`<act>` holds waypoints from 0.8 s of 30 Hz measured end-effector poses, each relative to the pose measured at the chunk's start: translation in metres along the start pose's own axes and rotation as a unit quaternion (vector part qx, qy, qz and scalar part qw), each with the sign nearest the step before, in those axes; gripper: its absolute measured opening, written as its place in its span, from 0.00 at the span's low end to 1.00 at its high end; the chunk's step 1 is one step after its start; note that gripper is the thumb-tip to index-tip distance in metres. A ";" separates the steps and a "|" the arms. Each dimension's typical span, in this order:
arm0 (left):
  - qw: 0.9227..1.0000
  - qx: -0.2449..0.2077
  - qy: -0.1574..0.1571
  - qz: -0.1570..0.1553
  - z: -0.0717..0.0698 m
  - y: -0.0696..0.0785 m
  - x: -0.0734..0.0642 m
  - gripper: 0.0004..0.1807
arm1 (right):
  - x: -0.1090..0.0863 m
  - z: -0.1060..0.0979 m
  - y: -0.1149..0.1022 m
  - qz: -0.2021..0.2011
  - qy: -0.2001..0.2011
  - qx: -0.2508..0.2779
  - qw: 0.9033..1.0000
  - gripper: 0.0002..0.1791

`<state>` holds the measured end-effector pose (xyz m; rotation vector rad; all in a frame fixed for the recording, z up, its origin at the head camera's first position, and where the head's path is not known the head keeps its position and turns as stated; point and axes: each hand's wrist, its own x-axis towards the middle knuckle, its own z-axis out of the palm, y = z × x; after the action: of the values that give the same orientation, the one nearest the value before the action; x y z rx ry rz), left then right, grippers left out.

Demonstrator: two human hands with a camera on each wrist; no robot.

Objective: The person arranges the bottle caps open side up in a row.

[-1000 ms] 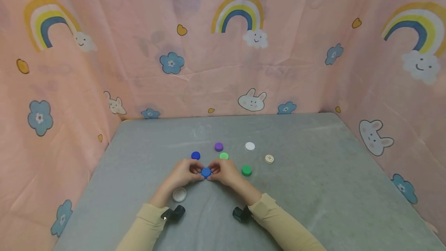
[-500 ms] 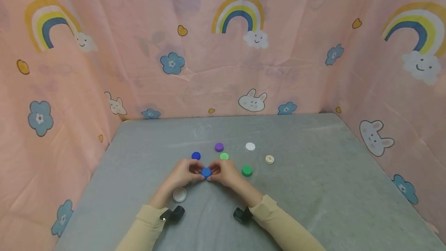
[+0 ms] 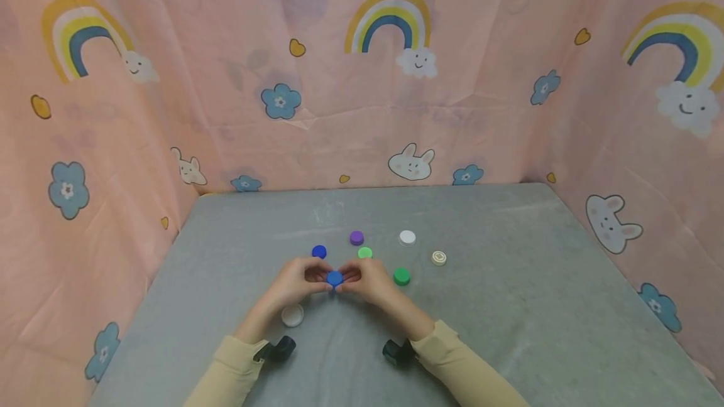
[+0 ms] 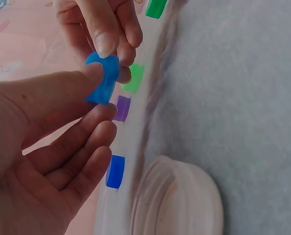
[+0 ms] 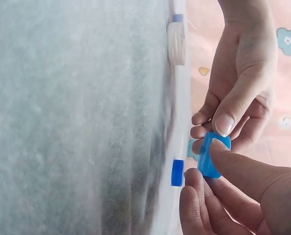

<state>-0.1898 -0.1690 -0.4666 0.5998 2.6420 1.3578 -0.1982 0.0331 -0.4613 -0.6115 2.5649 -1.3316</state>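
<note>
A light blue bottle cap (image 3: 334, 278) is pinched from both sides, between my left hand (image 3: 295, 280) and my right hand (image 3: 366, 281). In the left wrist view the same cap (image 4: 104, 81) is tipped on edge, and a thumb of each hand presses against it. The right wrist view has the cap (image 5: 214, 154) raised above the table surface. Just beyond my left hand lies a dark blue cap (image 3: 319, 252). A light green cap (image 3: 364, 253) peeks out behind my right hand, partly hidden by it. To the right of that hand sits a green cap (image 3: 401, 277).
Farther back on the grey table (image 3: 509, 306) are a purple cap (image 3: 356, 238), a white cap (image 3: 407, 237) and a cream cap (image 3: 438, 258). A larger whitish round lid (image 3: 292, 315) lies beside my left forearm. Printed pink cloth (image 3: 328, 137) hangs around the table.
My wrists have spread outward slightly. Both hands keep hold of the light blue cap at nearly the same spot, and the other caps have stayed put.
</note>
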 end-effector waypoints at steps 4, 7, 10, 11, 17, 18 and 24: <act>1.000 0.002 0.001 0.013 -0.001 0.000 -0.003 0.13 | -0.002 -0.001 -0.002 -0.002 -0.001 -0.002 1.000 0.16; 1.000 -0.001 0.005 0.019 -0.002 -0.001 -0.005 0.14 | -0.003 -0.001 -0.003 -0.006 -0.001 -0.002 1.000 0.16; 1.000 -0.003 0.005 0.025 -0.002 -0.002 -0.007 0.14 | -0.005 0.000 -0.004 -0.009 -0.002 -0.004 1.000 0.16; 1.000 -0.004 0.005 0.025 -0.001 -0.003 -0.007 0.14 | -0.006 0.000 -0.004 -0.009 -0.003 -0.005 1.000 0.16; 1.000 -0.013 0.006 0.024 -0.002 -0.003 -0.012 0.12 | -0.009 0.000 -0.004 -0.017 -0.008 -0.003 1.000 0.16; 1.000 -0.017 0.007 0.022 -0.002 -0.002 -0.013 0.12 | -0.009 0.000 -0.004 -0.022 -0.009 -0.003 1.000 0.16; 0.999 -0.024 0.020 0.018 -0.001 -0.002 -0.015 0.11 | -0.010 0.001 -0.004 -0.012 -0.013 0.002 1.000 0.16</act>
<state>-0.1770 -0.1767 -0.4692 0.6246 2.6321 1.4542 -0.1880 0.0348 -0.4585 -0.6566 2.5425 -1.3266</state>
